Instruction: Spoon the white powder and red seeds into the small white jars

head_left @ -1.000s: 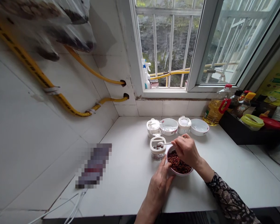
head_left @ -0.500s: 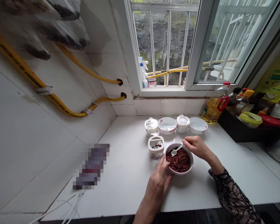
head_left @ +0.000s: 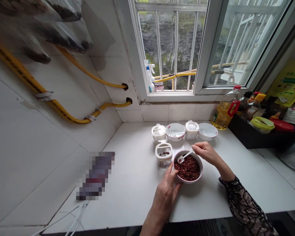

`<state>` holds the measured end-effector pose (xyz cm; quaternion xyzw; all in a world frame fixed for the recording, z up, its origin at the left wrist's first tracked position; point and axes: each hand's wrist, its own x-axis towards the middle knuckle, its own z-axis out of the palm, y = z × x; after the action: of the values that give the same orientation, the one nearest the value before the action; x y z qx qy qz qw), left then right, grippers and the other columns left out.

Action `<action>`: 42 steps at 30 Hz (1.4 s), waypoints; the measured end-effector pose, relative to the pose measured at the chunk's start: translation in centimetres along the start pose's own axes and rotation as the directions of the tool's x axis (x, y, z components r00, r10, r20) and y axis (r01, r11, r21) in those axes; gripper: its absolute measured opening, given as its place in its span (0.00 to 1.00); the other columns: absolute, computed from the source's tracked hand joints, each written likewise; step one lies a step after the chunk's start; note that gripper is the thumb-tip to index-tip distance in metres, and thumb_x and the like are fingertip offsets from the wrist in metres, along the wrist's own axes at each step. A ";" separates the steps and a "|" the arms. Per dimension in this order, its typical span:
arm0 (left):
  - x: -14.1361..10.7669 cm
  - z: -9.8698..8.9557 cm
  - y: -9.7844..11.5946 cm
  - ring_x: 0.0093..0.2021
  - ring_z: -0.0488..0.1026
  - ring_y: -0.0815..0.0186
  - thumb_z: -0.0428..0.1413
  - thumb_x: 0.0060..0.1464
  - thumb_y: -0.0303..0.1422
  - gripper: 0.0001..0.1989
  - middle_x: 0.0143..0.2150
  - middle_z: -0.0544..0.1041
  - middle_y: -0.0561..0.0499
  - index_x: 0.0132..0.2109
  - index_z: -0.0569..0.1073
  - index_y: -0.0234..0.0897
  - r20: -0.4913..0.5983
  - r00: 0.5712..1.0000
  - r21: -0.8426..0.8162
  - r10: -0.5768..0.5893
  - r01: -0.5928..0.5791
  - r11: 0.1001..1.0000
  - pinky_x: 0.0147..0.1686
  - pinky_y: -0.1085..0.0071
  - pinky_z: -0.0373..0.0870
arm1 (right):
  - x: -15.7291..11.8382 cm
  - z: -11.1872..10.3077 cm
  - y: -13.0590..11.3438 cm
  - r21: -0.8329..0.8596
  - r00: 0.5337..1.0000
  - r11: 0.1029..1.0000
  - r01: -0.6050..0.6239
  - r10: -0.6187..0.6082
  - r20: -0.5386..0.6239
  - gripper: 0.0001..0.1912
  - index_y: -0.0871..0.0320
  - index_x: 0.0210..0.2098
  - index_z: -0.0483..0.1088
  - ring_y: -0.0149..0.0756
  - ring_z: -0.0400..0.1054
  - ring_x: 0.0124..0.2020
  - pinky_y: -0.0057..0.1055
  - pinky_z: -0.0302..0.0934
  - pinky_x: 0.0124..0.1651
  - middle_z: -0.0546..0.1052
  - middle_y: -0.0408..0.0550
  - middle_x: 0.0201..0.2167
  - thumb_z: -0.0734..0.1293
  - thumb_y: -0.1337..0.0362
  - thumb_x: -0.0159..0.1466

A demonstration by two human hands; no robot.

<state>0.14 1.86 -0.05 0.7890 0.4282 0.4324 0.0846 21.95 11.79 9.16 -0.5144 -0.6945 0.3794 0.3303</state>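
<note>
A white bowl (head_left: 201, 172) on the counter is full of dark red dried bits (head_left: 188, 169) that look like Sichuan peppercorns. My left hand (head_left: 166, 189) grips the bowl's left side, thumb at the rim. Between the fingertips of my right hand (head_left: 205, 152) is the handle of a small white plastic spoon (head_left: 181, 159); its scoop, with a few bits in it, is over the left part of the bowl. Just left of the bowl stands a clear seasoning jar (head_left: 164, 160) with a white rim, its lid flipped up and a few bits inside.
Behind are two lidded seasoning jars (head_left: 192, 133) and two white bowls (head_left: 207, 132), each with a spoon. An oil bottle (head_left: 222, 113) and a black box (head_left: 245, 132) of condiments stand at right. A blurred-out object (head_left: 95, 177) and white cables (head_left: 77, 218) lie at left.
The spoon's scoop has shifted slightly left towards the bowl's rim and now shows a few bits in it. My left hand keeps its hold on the bowl.
</note>
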 end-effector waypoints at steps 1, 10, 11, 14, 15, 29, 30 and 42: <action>0.0 0.0 0.0 0.64 0.69 0.53 0.52 0.61 0.22 0.22 0.66 0.66 0.34 0.60 0.60 0.40 -0.001 1.000 -0.003 0.001 -0.001 1.000 0.54 0.60 0.77 | 0.0 0.0 0.0 0.003 1.000 1.000 0.003 -0.003 -0.002 0.24 0.54 0.17 0.52 0.26 0.43 0.20 0.27 0.39 0.22 0.52 0.37 0.16 0.61 0.47 0.60; -0.1 0.0 -0.1 0.65 0.67 0.53 0.52 0.61 0.22 0.22 0.66 0.66 0.32 0.60 0.60 0.38 0.004 1.000 0.001 0.008 -0.008 1.000 0.55 0.58 0.76 | 0.1 -0.2 0.1 0.059 1.000 0.998 -0.020 0.021 -0.019 0.26 0.54 0.16 0.54 0.25 0.44 0.18 0.27 0.39 0.19 0.54 0.37 0.15 0.63 0.44 0.59; -0.1 0.0 -0.1 0.65 0.67 0.53 0.51 0.60 0.21 0.23 0.66 0.66 0.32 0.60 0.60 0.39 0.003 1.000 0.002 0.008 -0.008 1.000 0.55 0.58 0.76 | 0.1 -0.2 0.1 0.077 0.999 0.997 -0.025 0.027 -0.023 0.26 0.55 0.16 0.55 0.25 0.45 0.17 0.27 0.39 0.19 0.55 0.37 0.15 0.63 0.43 0.59; -0.1 0.0 0.0 0.65 0.68 0.53 0.51 0.60 0.22 0.23 0.66 0.66 0.33 0.61 0.59 0.40 0.005 1.000 0.006 0.013 -0.013 1.000 0.55 0.58 0.76 | 0.4 0.0 -0.2 0.150 0.998 0.988 -0.038 0.046 -0.052 0.27 0.55 0.16 0.57 0.25 0.47 0.16 0.27 0.40 0.18 0.57 0.37 0.13 0.64 0.41 0.58; 0.0 0.0 0.0 0.65 0.68 0.53 0.51 0.61 0.22 0.23 0.66 0.67 0.33 0.61 0.59 0.40 0.006 1.000 0.009 0.012 -0.012 1.000 0.54 0.58 0.76 | 0.5 0.2 -0.3 0.174 0.996 0.984 -0.033 0.046 -0.070 0.28 0.55 0.16 0.57 0.25 0.47 0.15 0.27 0.41 0.18 0.57 0.37 0.13 0.64 0.40 0.58; -0.1 0.3 -0.3 0.65 0.67 0.54 0.50 0.62 0.23 0.22 0.66 0.67 0.34 0.62 0.59 0.39 -0.030 0.999 0.029 0.030 -0.029 0.999 0.55 0.59 0.76 | -0.3 5.0 -3.5 -0.566 0.678 0.583 0.583 -0.733 -0.057 0.18 0.56 0.26 0.64 0.31 0.59 0.23 0.35 0.56 0.43 0.71 0.43 0.22 0.56 0.64 0.73; -0.1 0.3 -0.3 0.65 0.67 0.54 0.50 0.62 0.23 0.22 0.66 0.67 0.34 0.62 0.59 0.39 -0.030 0.999 0.026 0.028 -0.028 0.999 0.55 0.58 0.76 | -0.3 4.7 -3.5 -0.566 0.660 0.570 0.596 -0.749 -0.058 0.17 0.56 0.27 0.64 0.31 0.59 0.23 0.35 0.56 0.44 0.71 0.43 0.22 0.56 0.64 0.73; 0.0 -0.1 0.0 0.65 0.68 0.53 0.51 0.62 0.23 0.21 0.66 0.66 0.33 0.60 0.61 0.38 -0.002 1.000 -0.006 0.006 -0.006 1.000 0.54 0.60 0.77 | -0.4 0.2 -0.3 -0.317 0.965 0.922 0.221 -0.255 -0.068 0.24 0.55 0.18 0.48 0.28 0.47 0.20 0.30 0.42 0.25 0.52 0.38 0.15 0.58 0.53 0.66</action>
<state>0.12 1.83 0.03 0.7896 0.4245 0.4347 0.0854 21.79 11.33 9.29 -0.4908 -0.7833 0.1958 0.3273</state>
